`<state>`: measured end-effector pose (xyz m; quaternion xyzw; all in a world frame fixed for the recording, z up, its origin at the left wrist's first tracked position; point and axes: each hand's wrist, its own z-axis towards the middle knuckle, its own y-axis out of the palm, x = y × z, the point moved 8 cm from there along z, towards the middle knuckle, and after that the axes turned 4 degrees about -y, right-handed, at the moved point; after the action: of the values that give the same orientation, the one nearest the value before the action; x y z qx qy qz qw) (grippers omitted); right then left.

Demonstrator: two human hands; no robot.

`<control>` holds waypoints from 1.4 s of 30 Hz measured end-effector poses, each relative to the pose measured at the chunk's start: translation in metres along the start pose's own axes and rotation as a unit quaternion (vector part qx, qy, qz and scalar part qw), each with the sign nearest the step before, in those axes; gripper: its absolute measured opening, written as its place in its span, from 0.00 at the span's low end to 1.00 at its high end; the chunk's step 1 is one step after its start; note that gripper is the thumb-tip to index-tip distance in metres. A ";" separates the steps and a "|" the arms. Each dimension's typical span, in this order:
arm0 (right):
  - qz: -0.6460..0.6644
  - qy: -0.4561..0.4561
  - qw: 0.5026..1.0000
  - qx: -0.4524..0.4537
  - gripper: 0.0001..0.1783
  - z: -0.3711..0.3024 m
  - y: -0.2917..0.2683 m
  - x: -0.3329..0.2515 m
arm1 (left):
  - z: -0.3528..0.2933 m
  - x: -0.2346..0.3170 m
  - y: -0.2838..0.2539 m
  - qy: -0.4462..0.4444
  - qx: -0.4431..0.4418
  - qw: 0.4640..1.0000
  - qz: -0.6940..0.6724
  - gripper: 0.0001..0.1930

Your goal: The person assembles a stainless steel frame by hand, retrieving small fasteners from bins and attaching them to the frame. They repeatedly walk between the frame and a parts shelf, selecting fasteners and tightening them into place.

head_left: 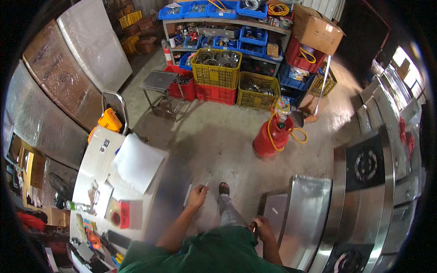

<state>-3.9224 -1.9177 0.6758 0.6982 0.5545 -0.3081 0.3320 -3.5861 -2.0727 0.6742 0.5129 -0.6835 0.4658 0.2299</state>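
Observation:
In front of my body, my left hand (197, 196) is closed, and a small thin pale piece (207, 184) pokes out from its fingertips; its kind is too small to tell. My right hand (261, 227) is held low near my waist, its fingers wrapped round a short narrow object (254, 229), mostly hidden in the grip. Left of me stands a pale table (91, 159) with large white paper sheets (139, 161), a red card (123, 214) and several tools on it. To the right is a stainless steel box (309, 204).
Stainless gas stoves (364, 164) line the right side. Ahead stand a red gas cylinder (271, 138) with a yellow hose, a small metal stand (158, 81), yellow crates (216, 75) and a shelf of blue bins (221, 9). A metal-framed chair (114, 96) stands behind the table, near wrapped panels (93, 41).

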 end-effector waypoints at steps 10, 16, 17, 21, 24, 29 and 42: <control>-0.038 -0.096 0.993 -0.053 0.12 0.313 0.061 -0.344 | 0.218 0.168 -0.037 0.075 0.033 0.996 0.034 0.18; -0.097 -0.095 0.982 -0.128 0.13 0.471 0.133 -0.457 | 0.383 0.297 -0.039 0.057 -0.009 0.998 -0.002 0.19; -0.071 -0.083 0.986 -0.124 0.12 0.491 0.146 -0.465 | 0.413 0.329 -0.040 0.101 -0.015 0.995 0.010 0.20; -0.018 -0.072 0.995 -0.068 0.12 0.584 0.215 -0.505 | 0.533 0.417 -0.027 0.108 -0.175 0.979 0.018 0.20; -0.075 -0.097 0.986 -0.113 0.13 0.658 0.270 -0.556 | 0.607 0.458 -0.029 0.100 -0.222 0.969 -0.044 0.20; -0.132 -0.110 0.966 -0.191 0.11 0.792 0.343 -0.639 | 0.732 0.496 -0.045 0.053 -0.184 0.972 -0.137 0.15; -0.376 -0.151 0.841 -0.358 0.14 1.190 0.528 -0.760 | 1.069 0.494 -0.117 0.066 0.107 0.982 -0.144 0.08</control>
<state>-3.6282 -3.3955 0.6450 0.2136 0.7893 -0.2910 0.4967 -3.4862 -3.2509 0.6200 0.5955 -0.5326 0.5309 0.2826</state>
